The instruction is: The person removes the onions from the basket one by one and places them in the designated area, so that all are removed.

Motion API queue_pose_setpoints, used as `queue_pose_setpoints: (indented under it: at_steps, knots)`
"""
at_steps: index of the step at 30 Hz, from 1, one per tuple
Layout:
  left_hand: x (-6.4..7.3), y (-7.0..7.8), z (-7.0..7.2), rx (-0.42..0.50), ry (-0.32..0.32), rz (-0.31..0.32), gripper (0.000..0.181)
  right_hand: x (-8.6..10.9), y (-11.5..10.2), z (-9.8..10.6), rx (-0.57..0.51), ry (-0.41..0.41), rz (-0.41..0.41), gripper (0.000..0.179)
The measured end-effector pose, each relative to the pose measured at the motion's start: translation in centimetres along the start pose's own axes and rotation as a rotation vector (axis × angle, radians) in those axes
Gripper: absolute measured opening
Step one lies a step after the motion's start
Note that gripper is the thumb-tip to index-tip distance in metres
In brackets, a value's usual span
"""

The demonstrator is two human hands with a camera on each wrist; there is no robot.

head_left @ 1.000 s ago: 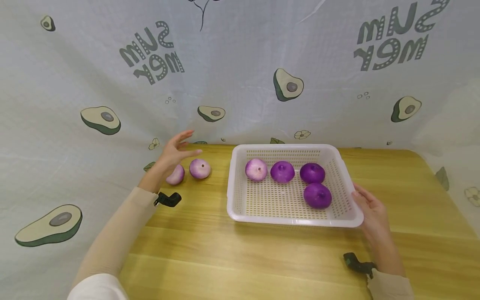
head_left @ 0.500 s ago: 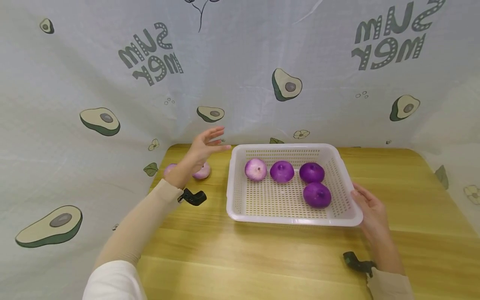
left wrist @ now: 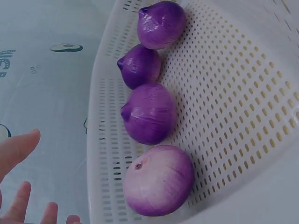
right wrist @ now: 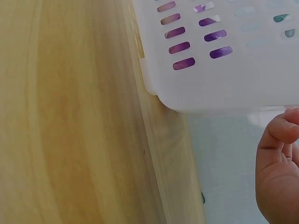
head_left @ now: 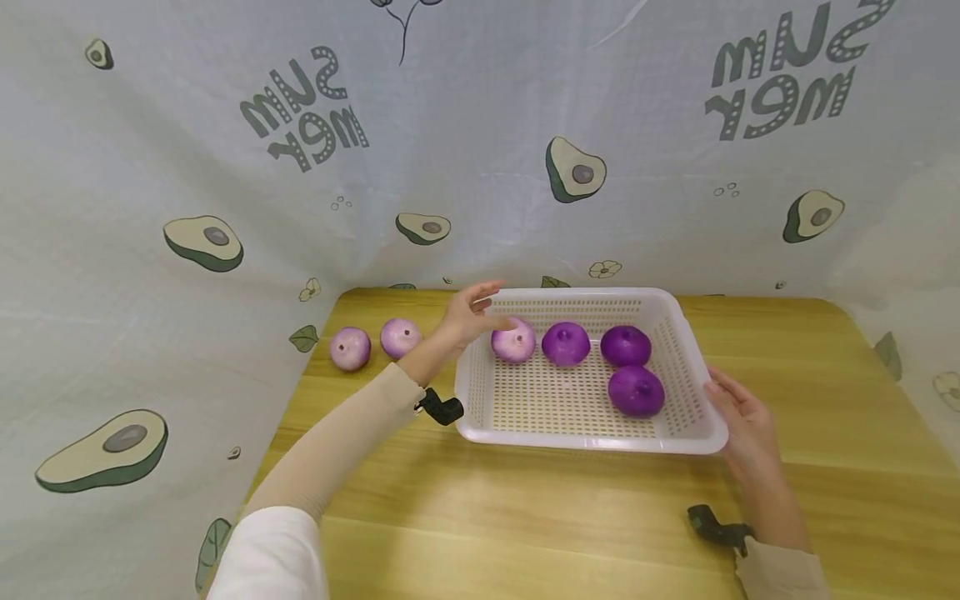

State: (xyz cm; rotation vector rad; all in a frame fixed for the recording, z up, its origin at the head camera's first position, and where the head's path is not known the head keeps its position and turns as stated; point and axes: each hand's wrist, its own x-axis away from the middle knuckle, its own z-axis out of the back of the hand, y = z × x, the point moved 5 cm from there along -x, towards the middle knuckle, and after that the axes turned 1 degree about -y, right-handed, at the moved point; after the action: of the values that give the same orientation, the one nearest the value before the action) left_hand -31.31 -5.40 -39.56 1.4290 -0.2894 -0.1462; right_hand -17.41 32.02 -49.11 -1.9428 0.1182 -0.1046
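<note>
In the head view, a white perforated plastic basket (head_left: 555, 442) holds several purple onions. One is a pale purple-and-white onion (head_left: 514, 343) near its left wall; darker ones, such as the purple onion (head_left: 636, 392), lie toward the middle and right. My left hand (head_left: 465, 323) is over the basket's left rim with fingers spread, holding nothing, its thumb overlapping the pale onion in this view. The left wrist view shows the thumb (left wrist: 21, 149) apart from the onions. My right hand (head_left: 748, 429) grips the basket's right rim, fingers curled at its edge.
Two pale onions lie left of the basket on the wooden table (head_left: 570, 525): one onion (head_left: 350, 348) near the left edge, another onion (head_left: 400, 337) beside it. A white avocado-print curtain (head_left: 480, 150) hangs behind and along the left side.
My left hand has moved right, from above the two loose onions to the basket's left rim, uncovering those onions. My right hand and the basket have stayed in place.
</note>
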Motion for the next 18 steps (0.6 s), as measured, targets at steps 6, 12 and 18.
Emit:
queue_pose_setpoints:
  at_steps: [6, 12, 18]
  knots:
    - [-0.6, -0.7, -1.6, -0.061, -0.002, -0.007, 0.07, 0.0, 0.0, -0.1, 0.0, 0.002, 0.001, 0.03]
    - [-1.1, -1.7, -2.6, -0.095, -0.006, 0.044, 0.07, 0.0, -0.1, -0.1, -0.006, 0.015, -0.01, 0.028]
    - [-1.9, -3.1, -3.2, -0.128, -0.006, 0.084, 0.073, 0.0, 0.0, -0.2, -0.003, 0.008, 0.001, 0.03]
